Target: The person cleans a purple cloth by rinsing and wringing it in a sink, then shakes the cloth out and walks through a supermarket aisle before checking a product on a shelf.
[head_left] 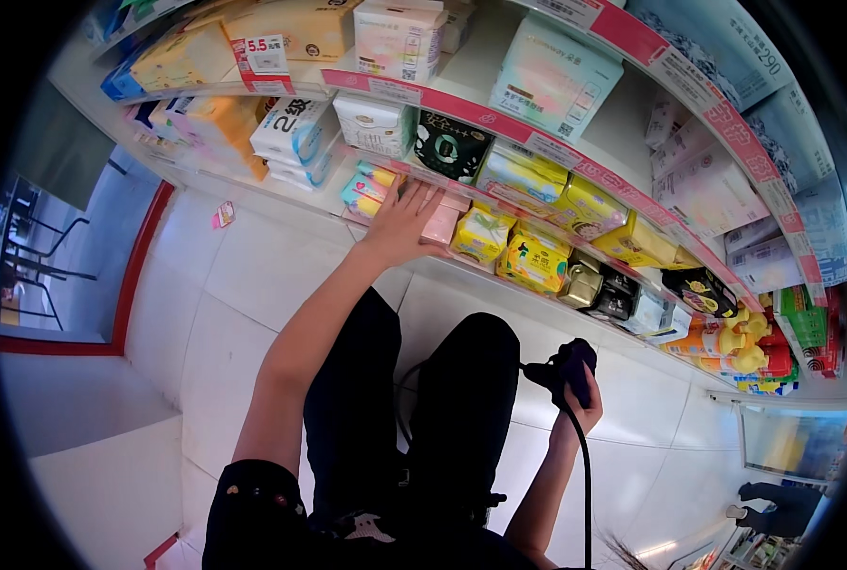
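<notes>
My left hand [400, 226] reaches to the bottom shelf, palm down with fingers spread over pink packs [443, 219]. Left of it sits a turquoise, yellow and pink pack [368, 187]. A yellow pack with green print [479, 234] stands just right of the pink ones, followed by an orange-yellow pack [534, 260]. Beside my right knee, my right hand [586, 399] grips a bunched dark purple cloth [573, 367]. A black cable [586, 470] hangs close to that hand.
Shelves with pink price strips [480, 110] curve ahead, stocked with packaged goods. A small pink-and-white tag [224, 214] lies on the tiled floor [245, 271]. At left is a red-framed opening [138, 263]. Another person's dark-trousered legs [779, 507] show at lower right.
</notes>
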`<state>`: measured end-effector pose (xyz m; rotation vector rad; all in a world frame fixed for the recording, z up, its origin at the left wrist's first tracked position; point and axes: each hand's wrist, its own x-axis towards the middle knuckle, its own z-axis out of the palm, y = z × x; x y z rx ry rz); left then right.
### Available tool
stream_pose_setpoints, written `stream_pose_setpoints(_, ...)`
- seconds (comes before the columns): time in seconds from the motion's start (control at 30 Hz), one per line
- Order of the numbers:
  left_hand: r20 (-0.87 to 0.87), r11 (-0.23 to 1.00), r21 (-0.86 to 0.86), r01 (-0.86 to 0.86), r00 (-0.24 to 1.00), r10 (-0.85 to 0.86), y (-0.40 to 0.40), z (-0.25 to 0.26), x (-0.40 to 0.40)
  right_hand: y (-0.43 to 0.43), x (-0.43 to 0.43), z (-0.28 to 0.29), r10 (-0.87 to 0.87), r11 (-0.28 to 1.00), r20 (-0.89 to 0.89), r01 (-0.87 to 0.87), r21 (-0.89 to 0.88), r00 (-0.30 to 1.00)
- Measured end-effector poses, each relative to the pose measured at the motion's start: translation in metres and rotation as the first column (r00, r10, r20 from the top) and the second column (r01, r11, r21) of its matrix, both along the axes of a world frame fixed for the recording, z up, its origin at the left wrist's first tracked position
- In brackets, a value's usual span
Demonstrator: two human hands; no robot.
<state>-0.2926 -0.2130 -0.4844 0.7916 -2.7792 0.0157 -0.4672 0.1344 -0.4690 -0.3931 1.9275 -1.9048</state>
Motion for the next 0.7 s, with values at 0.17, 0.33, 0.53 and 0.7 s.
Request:
stream_pose_setpoints(0.17,-0.538,0.973,0.197,-0.121,0.817,0.210,0.001,-0.017,0.044,0.002,-0.004,-0.003,-0.020,0.999,-0.026,0.021,0.031,0.999)
stream_pose_setpoints(0.33,-0.729,0.796,0.592,-0.122,0.339,0.595,-0.041,-0.032,0.052,-0.008,0.000,0.009,-0.028,0.999,0.022,0.028,0.018,0.999)
stream_pose_setpoints(0.53,-0.629,0.634,0.772,0.030,0.178,0.757,-0.058,-0.049,0.031,-0.008,0.003,0.018,-0.052,0.999,0.021,0.052,0.015,0.998)
stream_pose_setpoints(0.7,-0.600,0.604,0.797,0.026,0.154,0.785,-0.047,-0.047,0.029,-0.003,0.006,0.018,-0.080,0.997,0.050,0.080,-0.001,0.996)
